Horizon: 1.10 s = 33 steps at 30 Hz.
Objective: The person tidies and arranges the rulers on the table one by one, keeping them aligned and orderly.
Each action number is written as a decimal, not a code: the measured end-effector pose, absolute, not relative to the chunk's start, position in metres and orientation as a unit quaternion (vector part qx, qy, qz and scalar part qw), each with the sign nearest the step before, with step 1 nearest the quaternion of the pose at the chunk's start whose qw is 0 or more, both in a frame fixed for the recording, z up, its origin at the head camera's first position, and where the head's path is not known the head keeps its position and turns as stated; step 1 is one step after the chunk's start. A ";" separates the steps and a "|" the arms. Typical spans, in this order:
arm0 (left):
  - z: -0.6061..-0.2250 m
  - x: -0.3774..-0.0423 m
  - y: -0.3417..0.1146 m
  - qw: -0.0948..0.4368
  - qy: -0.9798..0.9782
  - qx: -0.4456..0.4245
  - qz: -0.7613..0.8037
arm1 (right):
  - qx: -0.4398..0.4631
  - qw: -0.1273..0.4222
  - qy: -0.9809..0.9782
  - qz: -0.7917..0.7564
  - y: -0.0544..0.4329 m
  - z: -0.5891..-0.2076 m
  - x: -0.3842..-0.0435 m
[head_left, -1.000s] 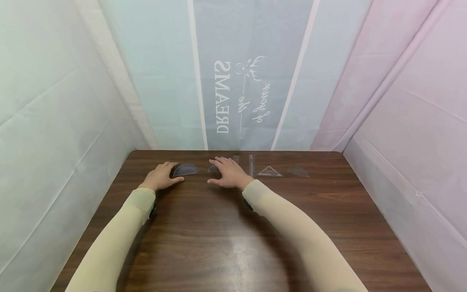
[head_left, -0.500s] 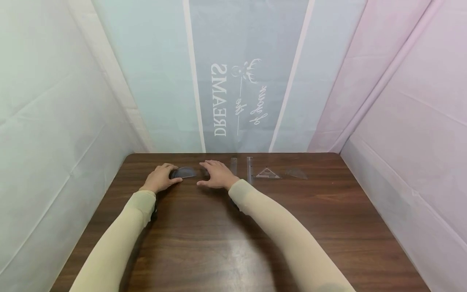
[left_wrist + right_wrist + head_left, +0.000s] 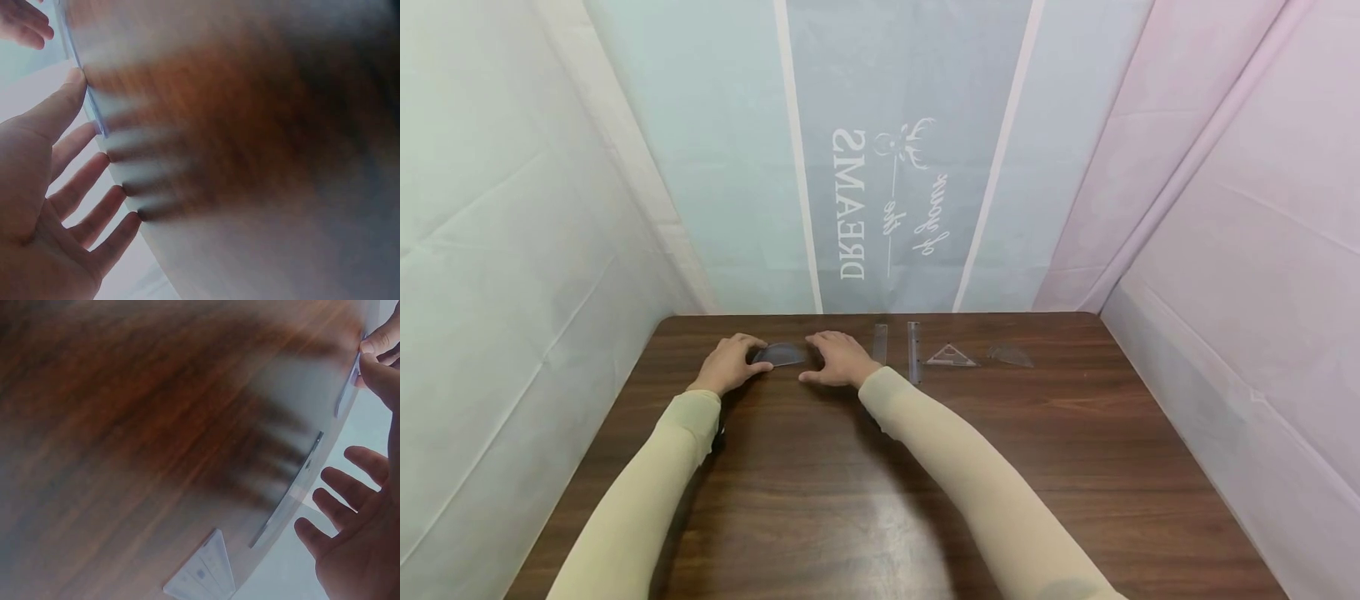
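My left hand [image 3: 722, 367] is at the left end of a clear protractor [image 3: 786, 355] lying flat near the table's back edge. In the left wrist view, the thumb touches the protractor's bluish edge [image 3: 94, 107], and the other fingers spread out with their tips at the table. Beyond the protractor's right end is my right hand [image 3: 841, 360], thumb and fingers parted and nothing held. In the right wrist view, a second thin clear piece [image 3: 284, 495] lies beside that hand's fingers; the hand hides most of it in the head view.
To the right lie two clear rulers, a short one [image 3: 880, 343] and a longer one [image 3: 913, 352], a set square [image 3: 952, 356] and a faint clear piece [image 3: 1011, 356]. A cloth wall [image 3: 745, 208] rises behind the brown table [image 3: 820, 500].
My right hand has slid left, nearer to the protractor, uncovering more of the rulers. My left hand stays at the protractor's left end. The head view has shifted slightly.
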<state>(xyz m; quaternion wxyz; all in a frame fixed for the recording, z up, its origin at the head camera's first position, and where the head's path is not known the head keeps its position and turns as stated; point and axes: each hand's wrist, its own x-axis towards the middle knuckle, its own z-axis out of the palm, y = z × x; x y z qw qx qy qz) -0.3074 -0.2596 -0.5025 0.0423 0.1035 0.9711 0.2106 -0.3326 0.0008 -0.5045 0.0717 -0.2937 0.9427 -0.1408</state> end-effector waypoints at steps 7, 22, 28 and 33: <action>-0.504 -0.311 -0.262 0.041 0.972 0.108 0.206 | -0.291 0.071 0.946 -0.123 -0.005 -0.506 -0.332; -0.506 -0.310 -0.266 0.041 0.973 0.117 0.194 | -0.300 0.071 0.946 -0.104 -0.014 -0.505 -0.327; -0.508 -0.308 -0.267 0.029 0.969 0.134 0.204 | -0.300 0.073 0.944 -0.115 -0.018 -0.503 -0.324; -0.507 -0.306 -0.264 0.024 0.966 0.149 0.209 | -0.299 0.061 0.945 -0.115 -0.018 -0.501 -0.323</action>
